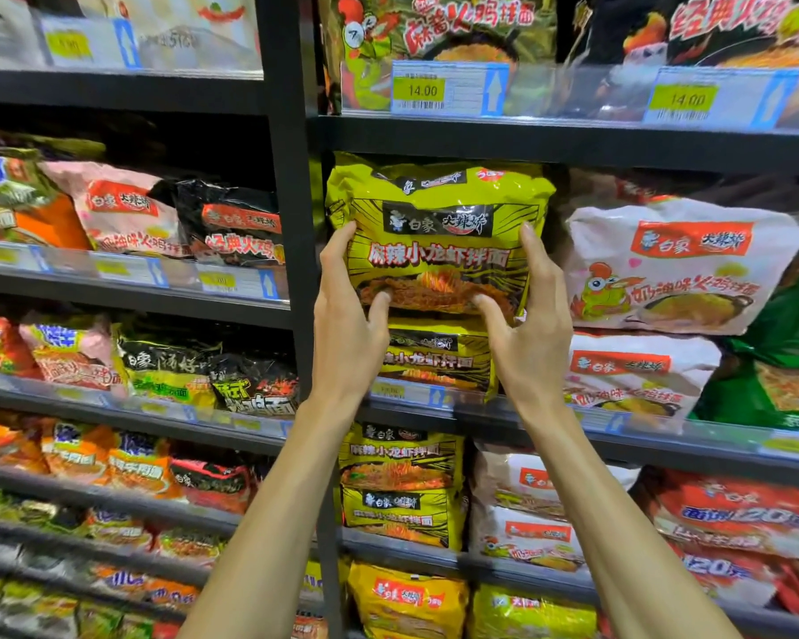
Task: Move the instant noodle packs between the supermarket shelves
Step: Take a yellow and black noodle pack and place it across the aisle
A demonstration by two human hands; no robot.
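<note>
A yellow-green instant noodle pack (439,200) with black lettering stands upright in the second shelf bay from the top, right of the black upright post. My left hand (347,311) grips its left edge, thumb on the front. My right hand (527,315) grips its right edge the same way. The pack sits on top of another pack of the same kind (439,362), which lies on the shelf (480,415).
White noodle packs (674,269) stand just right of the held pack. A black post (291,177) divides the bays. More yellow-green packs (402,481) fill the shelf below. Pink and black packs (181,219) fill the left bay. Price tags (423,89) line the shelf edges.
</note>
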